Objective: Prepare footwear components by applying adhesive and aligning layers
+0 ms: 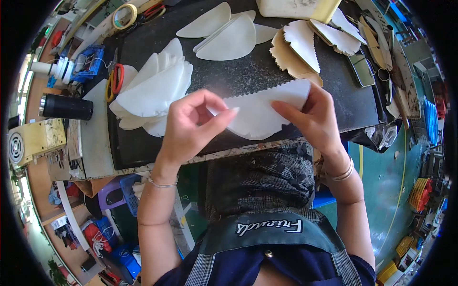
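Over the near edge of the black work mat, both hands hold up a white half-moon sheet piece with a toothed edge along its top and a scalloped edge below. Its left corner is pinched between thumb and fingers of my left hand. My right hand grips the right end, thumb on the near face and fingers behind. Left of my left hand lies a fanned pile of similar white pieces. Farther off are smooth half-moon pieces, and toothed pieces with tan undersides lie at the back right.
Red-and-orange-handled scissors lie on the left of the black mat. A tape roll sits at the back left, a black tumbler at far left. A phone-like device lies right; a white container stands behind.
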Tool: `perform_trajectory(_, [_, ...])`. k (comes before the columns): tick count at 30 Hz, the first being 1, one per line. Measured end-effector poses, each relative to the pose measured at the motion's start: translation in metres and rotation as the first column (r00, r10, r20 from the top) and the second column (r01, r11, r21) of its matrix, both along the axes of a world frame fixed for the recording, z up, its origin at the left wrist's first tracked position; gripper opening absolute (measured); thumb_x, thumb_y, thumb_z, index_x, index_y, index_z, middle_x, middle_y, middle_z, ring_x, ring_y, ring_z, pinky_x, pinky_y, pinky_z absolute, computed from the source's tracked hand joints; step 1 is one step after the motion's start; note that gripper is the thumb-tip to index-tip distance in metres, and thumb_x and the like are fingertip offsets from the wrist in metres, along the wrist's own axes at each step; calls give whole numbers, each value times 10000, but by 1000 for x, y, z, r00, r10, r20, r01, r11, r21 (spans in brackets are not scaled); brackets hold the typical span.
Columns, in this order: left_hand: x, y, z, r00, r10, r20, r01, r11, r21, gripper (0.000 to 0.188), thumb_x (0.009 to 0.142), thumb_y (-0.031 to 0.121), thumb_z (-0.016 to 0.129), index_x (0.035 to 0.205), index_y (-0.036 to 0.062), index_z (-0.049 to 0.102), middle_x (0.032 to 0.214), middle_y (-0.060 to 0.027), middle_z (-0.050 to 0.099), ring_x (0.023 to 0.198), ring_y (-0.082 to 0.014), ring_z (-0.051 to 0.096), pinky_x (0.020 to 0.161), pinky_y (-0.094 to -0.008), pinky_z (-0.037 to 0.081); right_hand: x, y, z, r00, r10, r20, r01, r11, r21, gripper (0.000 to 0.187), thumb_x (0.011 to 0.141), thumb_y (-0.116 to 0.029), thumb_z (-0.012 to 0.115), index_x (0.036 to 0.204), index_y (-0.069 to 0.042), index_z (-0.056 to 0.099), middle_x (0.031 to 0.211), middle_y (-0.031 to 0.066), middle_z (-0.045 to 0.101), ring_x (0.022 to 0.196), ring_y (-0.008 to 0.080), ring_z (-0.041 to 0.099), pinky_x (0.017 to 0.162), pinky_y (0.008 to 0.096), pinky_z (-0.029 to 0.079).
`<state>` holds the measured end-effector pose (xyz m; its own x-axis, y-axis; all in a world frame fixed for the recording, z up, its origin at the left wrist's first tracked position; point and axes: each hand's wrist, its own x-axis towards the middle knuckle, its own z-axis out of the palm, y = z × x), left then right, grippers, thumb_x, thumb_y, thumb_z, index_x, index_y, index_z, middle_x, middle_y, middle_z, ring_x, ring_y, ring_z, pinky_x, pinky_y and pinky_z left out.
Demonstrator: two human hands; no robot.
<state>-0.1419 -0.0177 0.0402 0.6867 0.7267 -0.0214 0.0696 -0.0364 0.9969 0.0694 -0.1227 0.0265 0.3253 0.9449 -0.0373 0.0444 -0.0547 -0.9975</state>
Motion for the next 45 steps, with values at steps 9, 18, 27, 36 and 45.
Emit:
perform_trajectory(9, [0, 8, -23, 958, 24, -287, 92, 918, 386, 143, 790, 7, 724, 921, 63, 738, 701, 3, 565, 587, -38, 483, 517, -200, 384, -5, 10, -18, 872, 89, 481, -50, 994, -93, 303, 732, -156, 772, 761, 8, 519, 621, 101, 565, 578, 184, 584, 555, 305, 484])
perform_trajectory(18, [22, -30, -25, 918, -6, -397, 349, 488, 800, 590, 676, 121, 775, 1239, 98, 600, 1329, -123, 510, 1249, -307, 469, 1034, -404, 395, 8, -2, 2, 567, 257, 783, -64, 961, -269, 316, 746, -238, 722, 811, -20, 503, 636, 150, 597, 618, 331, 641, 573, 411, 511])
perform_trajectory(27, [-16, -31, -14, 987, 150, -62, -9, 429, 903, 462, 748, -105, 534, 1127, 104, 696, 1150, -137, 663, 1125, -304, 605, 1042, -466, 408, 68, 14, -1, 254, -341, 905, 127, 940, 318, 390, 756, -169, 750, 1081, -20, 593, 832, 129, 663, 882, 265, 622, 778, 384, 507])
perform_trajectory(36, [42, 55, -13, 928, 276, -250, 169, 285, 944, 372, 785, 65, 692, 1148, 11, 630, 1096, -154, 660, 1029, -274, 637, 966, -400, 465, 89, 26, -12, 110, -239, 965, 75, 970, 231, 158, 854, -124, 646, 989, -48, 676, 862, 135, 683, 798, 300, 648, 732, 359, 517])
perform_trajectory(45, [58, 81, -20, 915, 401, -53, -124, 403, 907, 102, 785, -14, 673, 872, 24, 709, 740, -116, 694, 608, -210, 663, 590, -295, 512, 97, 0, -15, 249, -458, 853, 3, 881, 473, 75, 823, -48, 676, 897, -39, 666, 780, 111, 676, 681, 261, 663, 605, 336, 523])
